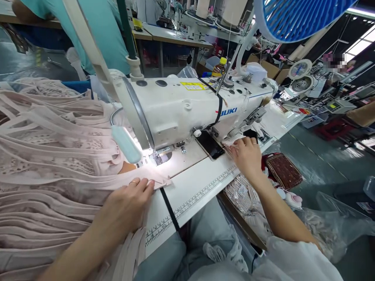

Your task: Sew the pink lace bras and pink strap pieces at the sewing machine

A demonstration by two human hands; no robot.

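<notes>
My left hand presses its closed fingers on the end of a pale pink fabric strap, just in front of the lit needle area; its thumb is hidden. The strap runs left into a large heap of pink straps and lace garments. A white sewing machine stands over the work. To its right, my right hand reaches down with bent fingers at some small striped pieces beside a phone. Whatever lies under those fingertips is mostly hidden.
A ruler strip runs along the table's front edge. Below it, an open drawer holds striped fabric. A pale green lamp hangs left of the needle. A blue fan is overhead, and a person in teal sits behind.
</notes>
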